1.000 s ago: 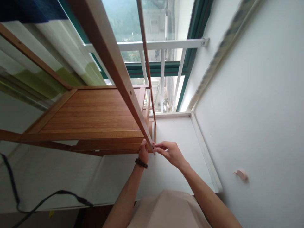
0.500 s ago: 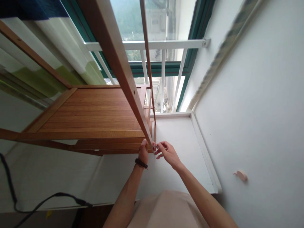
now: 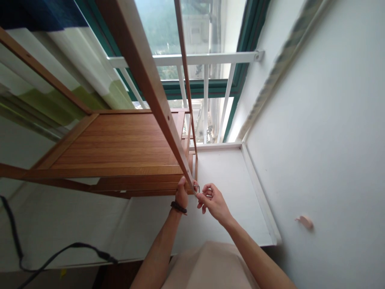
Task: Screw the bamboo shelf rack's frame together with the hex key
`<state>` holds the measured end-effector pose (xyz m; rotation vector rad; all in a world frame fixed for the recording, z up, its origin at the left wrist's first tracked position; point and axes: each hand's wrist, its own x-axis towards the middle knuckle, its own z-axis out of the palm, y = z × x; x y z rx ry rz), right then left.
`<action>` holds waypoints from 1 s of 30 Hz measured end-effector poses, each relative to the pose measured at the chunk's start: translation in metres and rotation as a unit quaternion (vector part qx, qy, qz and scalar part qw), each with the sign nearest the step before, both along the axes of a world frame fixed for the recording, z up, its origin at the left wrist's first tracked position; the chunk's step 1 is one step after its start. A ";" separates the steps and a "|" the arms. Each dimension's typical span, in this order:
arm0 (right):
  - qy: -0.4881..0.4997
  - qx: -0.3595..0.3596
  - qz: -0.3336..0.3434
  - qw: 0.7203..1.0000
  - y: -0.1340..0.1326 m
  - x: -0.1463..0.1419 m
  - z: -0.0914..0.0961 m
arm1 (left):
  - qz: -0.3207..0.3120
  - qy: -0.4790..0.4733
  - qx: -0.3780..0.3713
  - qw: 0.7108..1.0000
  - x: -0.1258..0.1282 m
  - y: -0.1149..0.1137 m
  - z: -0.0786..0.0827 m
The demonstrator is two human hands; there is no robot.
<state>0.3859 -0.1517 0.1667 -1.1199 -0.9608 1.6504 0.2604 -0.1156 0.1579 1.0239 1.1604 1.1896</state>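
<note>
My left hand [image 3: 181, 196] wraps round the lower part of the front wooden post [image 3: 169, 118] of a brown slatted shelf [image 3: 120, 138]; some of its fingertips show on the post's far side. On the post's right face sits a small L-shaped hex key [image 3: 199, 187], its short arm pointing into the wood. My right hand [image 3: 214, 202] pinches the lower end of the key between thumb and forefinger, the other fingers curled loosely. Where the key's tip meets the post is too small to make out.
The shelf stands on a white ledge [image 3: 230, 172] by a window with white railings [image 3: 207, 59]. A white wall with a pink hook [image 3: 306, 222] is on the right. A striped curtain [image 3: 99, 68] hangs at the left, and a black cable [image 3: 75, 245] lies at lower left.
My right hand has moved slightly down, and the hex key's long arm now hangs downward from the post. My left hand keeps its place on the post.
</note>
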 end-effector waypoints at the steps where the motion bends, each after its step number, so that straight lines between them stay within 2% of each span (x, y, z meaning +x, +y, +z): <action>1: 0.020 -0.009 -0.005 1.000 -0.001 0.000 0.004 | 0.004 0.002 0.000 1.000 0.000 0.000 0.000; 6: 0.042 0.020 -0.021 0.999 0.001 0.000 0.016 | 0.004 -0.028 -0.020 0.999 0.002 0.000 0.005; 10: -0.032 0.101 0.004 0.994 0.003 0.006 0.018 | 0.020 -0.031 -0.038 0.999 0.003 0.000 0.007; 14: -0.189 0.233 0.036 0.953 0.008 0.017 0.028 | 0.061 -0.014 -0.040 0.997 0.002 0.001 0.006; 16: -0.228 0.272 0.030 0.934 0.016 0.019 0.034 | 0.070 -0.011 -0.035 0.997 0.002 0.002 0.007; 17: -0.232 0.273 0.023 0.933 0.022 0.018 0.036 | 0.073 -0.010 -0.033 0.997 0.002 0.003 0.008; 19: -0.205 0.235 0.013 0.950 0.035 0.014 0.035 | 0.073 -0.007 -0.033 0.997 0.003 0.003 0.010; 22: -0.080 0.109 0.033 0.990 0.052 0.004 0.021 | 0.070 -0.003 -0.037 0.997 0.005 0.003 0.014; 24: -0.030 0.051 0.023 0.998 0.055 -0.001 0.008 | 0.067 0.000 -0.038 0.997 0.004 0.003 0.014; 27: -0.030 0.031 0.014 0.999 0.045 -0.002 -0.006 | 0.059 0.002 -0.034 0.998 0.002 0.002 0.011; 30: -0.081 0.057 0.024 0.995 0.025 0.004 -0.008 | 0.030 0.003 -0.007 1.000 0.001 0.001 0.007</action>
